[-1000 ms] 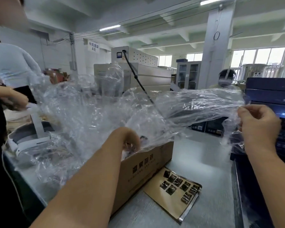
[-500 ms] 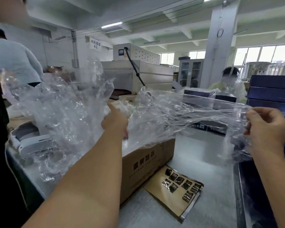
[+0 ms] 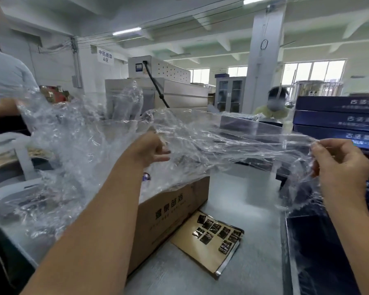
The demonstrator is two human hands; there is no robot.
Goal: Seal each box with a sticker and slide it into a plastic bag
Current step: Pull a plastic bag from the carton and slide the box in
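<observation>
Clear film spans the middle of the frame: one plastic bag (image 3: pixel 232 141) is pulled taut between both hands. The left hand (image 3: pixel 149 149), at frame centre, has its grip clenched on one end of the bag, thumb against curled fingers. The right hand (image 3: pixel 341 167), near the right edge, pinches the other end, so both grips are grasping the bag and nothing else. The bag hangs in the air above the bench (image 3: pixel 254 262). Its long axis runs left to right, almost level, with loose film sagging under the right hand. I cannot tell which end is the mouth.

Left of the left hand, a crumpled heap of plastic (image 3: pixel 68 145) spills over an open cardboard carton (image 3: pixel 175 207) at lower centre. A sticker sheet (image 3: pixel 209 237) lies flat on the bench just beside the carton's near corner.

Dark blue boxes (image 3: pixel 337 122) are stacked at the right edge, behind and above the right hand. A dark flat shape (image 3: pixel 320 252) at lower right, directly below that hand, may be another box with its long axis running up the frame, but too little of it shows to be sure.

Judging from this, the boxes all lie to the right of the bag, so the right hand is the nearer one. The bag's opening would need to face that side before a box can slide in along its length.
</observation>
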